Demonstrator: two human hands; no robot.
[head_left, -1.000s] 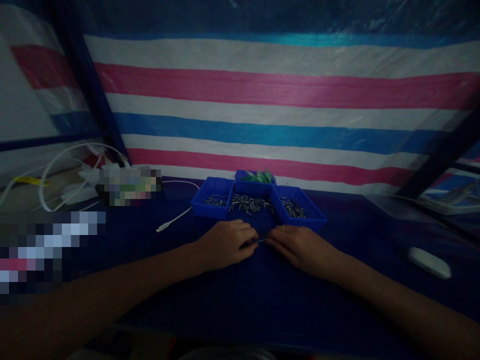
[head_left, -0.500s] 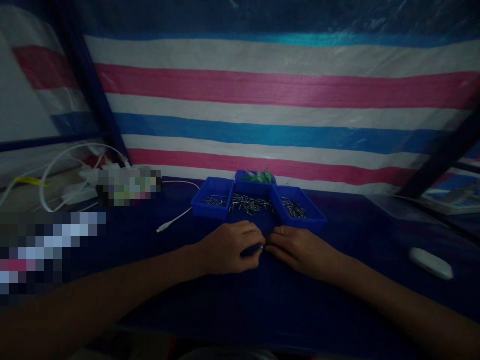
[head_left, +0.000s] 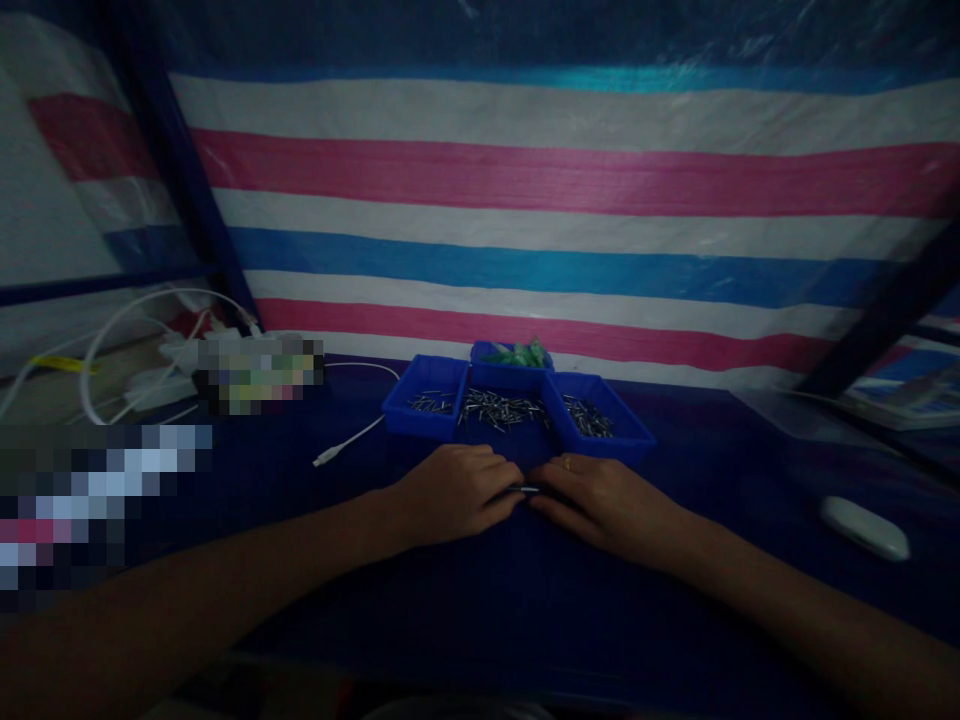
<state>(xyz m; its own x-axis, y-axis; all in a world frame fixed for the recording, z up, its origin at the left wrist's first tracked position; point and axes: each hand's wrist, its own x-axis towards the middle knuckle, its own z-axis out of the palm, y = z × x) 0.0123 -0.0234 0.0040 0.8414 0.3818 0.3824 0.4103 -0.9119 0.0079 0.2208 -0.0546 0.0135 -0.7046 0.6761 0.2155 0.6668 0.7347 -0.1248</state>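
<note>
Between my hands, just above the blue tabletop [head_left: 517, 620], spans a small thin metal pin [head_left: 529, 489]. My left hand [head_left: 469, 492] is closed, pinching the pin's left end between thumb and fingers. The pin's other end goes in among the fingertips of my right hand [head_left: 592, 495], which is also closed and wears a ring. Beyond the hands lies a loose pile of similar metal pins [head_left: 504, 408]. It sits between a left blue tray [head_left: 397, 410] and a right blue tray [head_left: 611, 432], each holding more pins. Their exact kind is too small to tell.
A third blue tray [head_left: 480, 370] at the back holds green packets [head_left: 521, 355]. A white cable [head_left: 349, 443] lies left of the trays. On the right rests a white rounded case [head_left: 865, 527]. Striped plastic sheeting [head_left: 570, 180] hangs behind the table.
My left thumb and fingers have closed together, and the pin now shows level between both hands. My right fingers have shifted slightly around its end. The trays and pile stay put.
</note>
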